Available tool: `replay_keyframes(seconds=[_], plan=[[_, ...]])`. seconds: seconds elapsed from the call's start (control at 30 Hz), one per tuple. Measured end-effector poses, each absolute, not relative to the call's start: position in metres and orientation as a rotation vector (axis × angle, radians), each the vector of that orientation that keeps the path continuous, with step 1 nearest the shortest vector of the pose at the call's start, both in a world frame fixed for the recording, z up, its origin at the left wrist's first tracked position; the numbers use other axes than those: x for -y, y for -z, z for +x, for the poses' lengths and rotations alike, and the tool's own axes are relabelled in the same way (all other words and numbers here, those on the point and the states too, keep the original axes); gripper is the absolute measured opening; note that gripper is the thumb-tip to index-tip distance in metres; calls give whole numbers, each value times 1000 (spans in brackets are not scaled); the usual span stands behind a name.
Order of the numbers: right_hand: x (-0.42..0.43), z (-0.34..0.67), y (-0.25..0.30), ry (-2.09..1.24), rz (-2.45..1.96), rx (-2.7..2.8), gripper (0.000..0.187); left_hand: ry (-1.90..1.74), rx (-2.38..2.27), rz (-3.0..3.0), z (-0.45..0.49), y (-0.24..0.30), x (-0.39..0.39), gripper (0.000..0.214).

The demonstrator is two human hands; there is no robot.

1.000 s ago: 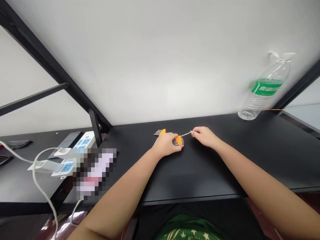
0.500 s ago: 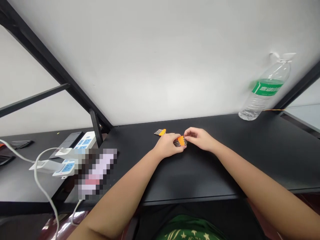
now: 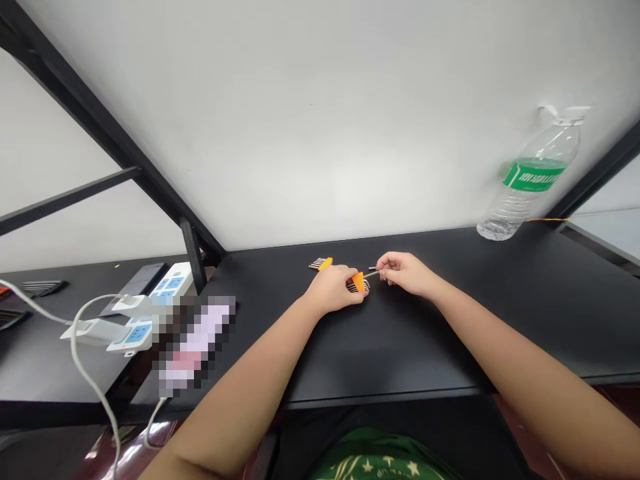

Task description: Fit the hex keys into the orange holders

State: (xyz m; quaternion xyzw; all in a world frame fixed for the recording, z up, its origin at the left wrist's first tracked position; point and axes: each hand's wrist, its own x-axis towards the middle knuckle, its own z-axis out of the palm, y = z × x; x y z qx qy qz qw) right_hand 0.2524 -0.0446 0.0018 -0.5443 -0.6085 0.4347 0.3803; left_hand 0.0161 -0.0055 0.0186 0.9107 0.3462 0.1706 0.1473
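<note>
My left hand (image 3: 333, 290) rests on the black table (image 3: 450, 320), its fingers closed round an orange holder with a row of thin metal rods (image 3: 357, 283). My right hand (image 3: 403, 272) is just to the right of it, pinching one thin metal rod (image 3: 371, 273) whose tip is at the holder. A second orange holder with rods (image 3: 321, 264) lies on the table just behind my left hand.
A clear water bottle with a green label (image 3: 531, 179) stands at the back right against the white wall. At the left are a white power strip with blue sockets (image 3: 150, 303), white cables (image 3: 85, 373) and a black frame post (image 3: 193, 257). A blurred patch lies beside the strip.
My right hand came in to the holder half a second ago and has now drawn back a little to the right with a rod in its fingers. The left hand stayed put.
</note>
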Motion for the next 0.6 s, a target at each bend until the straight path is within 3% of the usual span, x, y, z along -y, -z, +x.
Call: replay_keyframes(seconds=[0.2,0.33,0.47,0.6], plan=[[47,262,-9,-727,-1675,1773,11,-451,-1060,2635,13,-14,2,27],[46,261,-6,-504,-1565,1967,11,-452,-1033,2641,14,-13,2,26],[46,257,-2,-444,-1459,2139,13,-472,-1014,2639,15,-13,2,25],[45,261,-2,-337,-1664,2141,13,-481,-1019,2627,14,-15,2,28]])
